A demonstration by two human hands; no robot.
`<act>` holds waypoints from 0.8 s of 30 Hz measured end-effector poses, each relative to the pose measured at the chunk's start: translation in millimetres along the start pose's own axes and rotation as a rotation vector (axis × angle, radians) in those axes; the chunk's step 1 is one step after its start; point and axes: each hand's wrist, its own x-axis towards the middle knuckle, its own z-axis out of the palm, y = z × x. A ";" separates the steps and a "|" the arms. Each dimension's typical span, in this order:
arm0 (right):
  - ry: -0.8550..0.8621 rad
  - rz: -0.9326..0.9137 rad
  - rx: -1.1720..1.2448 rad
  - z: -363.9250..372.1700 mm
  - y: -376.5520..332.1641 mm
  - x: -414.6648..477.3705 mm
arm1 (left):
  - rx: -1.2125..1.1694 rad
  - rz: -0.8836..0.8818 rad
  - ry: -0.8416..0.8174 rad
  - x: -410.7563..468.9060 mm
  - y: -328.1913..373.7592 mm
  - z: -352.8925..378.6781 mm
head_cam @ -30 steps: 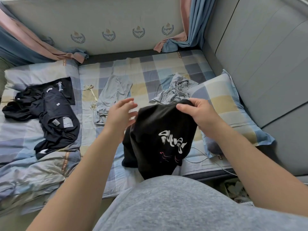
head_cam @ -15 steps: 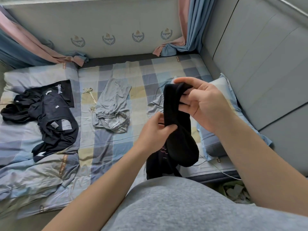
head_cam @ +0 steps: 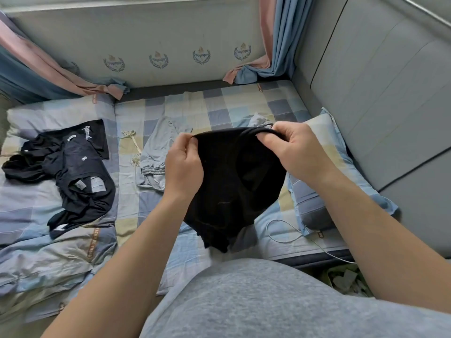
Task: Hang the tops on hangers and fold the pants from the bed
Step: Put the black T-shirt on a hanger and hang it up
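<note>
Right, my left hand point(head_cam: 184, 164) and right hand point(head_cam: 297, 152) each pinch the top edge of the black garment point(head_cam: 231, 181), fingers curled tight on the cloth. It hangs spread between them above the checked bed point(head_cam: 219, 106), with grey pants point(head_cam: 156, 152) lying just beyond.

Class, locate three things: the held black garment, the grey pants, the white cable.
black garment point(head_cam: 234, 176), head view, centre of the cloth
grey pants point(head_cam: 159, 145), head view, middle of the fabric
white cable point(head_cam: 267, 227), head view, its loop
</note>
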 end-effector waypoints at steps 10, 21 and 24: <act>-0.316 0.179 0.328 18.7 -4.9 -3.1 | 0.109 0.119 -0.525 -39.6 -12.3 18.3; -0.571 0.259 0.063 -16.7 39.4 1.8 | 0.259 -0.059 -0.595 -29.5 -47.9 5.6; -0.403 0.231 -0.307 -15.4 69.4 2.2 | 0.290 -0.079 -0.641 -24.2 -54.5 -5.2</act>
